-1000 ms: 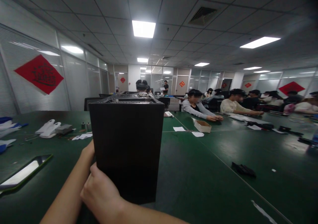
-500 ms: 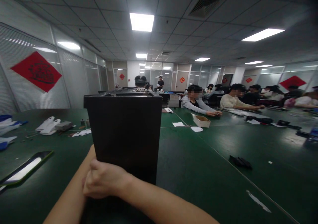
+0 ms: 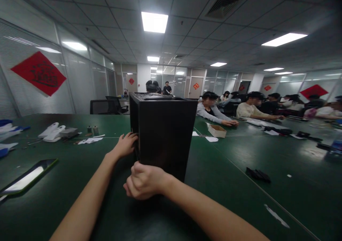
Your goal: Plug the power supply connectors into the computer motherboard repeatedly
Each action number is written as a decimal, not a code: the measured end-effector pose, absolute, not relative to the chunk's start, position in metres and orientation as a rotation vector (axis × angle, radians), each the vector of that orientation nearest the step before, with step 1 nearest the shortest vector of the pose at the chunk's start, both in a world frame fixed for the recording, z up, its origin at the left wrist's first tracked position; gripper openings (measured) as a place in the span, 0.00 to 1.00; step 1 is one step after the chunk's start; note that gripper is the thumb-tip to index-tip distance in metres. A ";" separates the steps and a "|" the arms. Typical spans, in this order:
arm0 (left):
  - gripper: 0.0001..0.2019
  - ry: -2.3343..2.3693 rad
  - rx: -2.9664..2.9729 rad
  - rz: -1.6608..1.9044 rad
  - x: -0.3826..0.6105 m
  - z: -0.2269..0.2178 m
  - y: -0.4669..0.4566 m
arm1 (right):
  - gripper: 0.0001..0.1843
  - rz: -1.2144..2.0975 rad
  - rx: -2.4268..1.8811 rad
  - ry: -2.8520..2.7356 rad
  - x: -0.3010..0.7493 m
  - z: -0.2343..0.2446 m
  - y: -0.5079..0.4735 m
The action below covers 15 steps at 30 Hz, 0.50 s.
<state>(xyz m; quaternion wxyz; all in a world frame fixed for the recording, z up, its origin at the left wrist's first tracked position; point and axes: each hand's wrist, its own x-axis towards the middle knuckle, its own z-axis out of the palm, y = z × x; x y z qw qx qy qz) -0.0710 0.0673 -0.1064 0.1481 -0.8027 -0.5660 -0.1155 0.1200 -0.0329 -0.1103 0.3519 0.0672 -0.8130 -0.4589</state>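
A black computer case (image 3: 165,137) stands upright on the green table in front of me, its left side turned partly into view. My left hand (image 3: 126,145) is at that left side, fingers stretched and slightly apart, the tips touching or just inside the edge. Lower down, my right hand (image 3: 146,180) is closed at the near left edge of the case, fingers curled round it. Its fingertips face away from me and are partly hidden.
On the green table (image 3: 219,198) lie a phone (image 3: 26,178), white plastic pieces (image 3: 55,132), paper scraps (image 3: 89,140), a small open box (image 3: 217,131) and a black cloth-like item (image 3: 258,175). Several people sit along the right; one person (image 3: 167,88) stands at the back.
The case has shifted right and turned, showing more of its left side. My left hand has come into view beside it. My right hand has moved right with the edge.
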 end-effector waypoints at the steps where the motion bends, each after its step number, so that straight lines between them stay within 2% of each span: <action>1: 0.19 -1.600 -2.306 -0.328 -0.070 -0.111 0.069 | 0.20 -1.191 0.172 -2.102 0.128 -0.111 -0.029; 6: 0.20 -1.473 -2.272 -0.342 -0.054 -0.119 0.077 | 0.17 -1.189 0.188 -2.148 0.175 -0.113 -0.005; 12: 0.13 -1.408 -2.271 -0.303 -0.031 -0.111 0.077 | 0.15 -1.218 0.160 -2.178 0.232 -0.113 0.023; 15: 0.13 -1.430 -2.276 -0.252 -0.020 -0.107 0.073 | 0.21 -1.240 0.113 -2.197 0.252 -0.113 0.032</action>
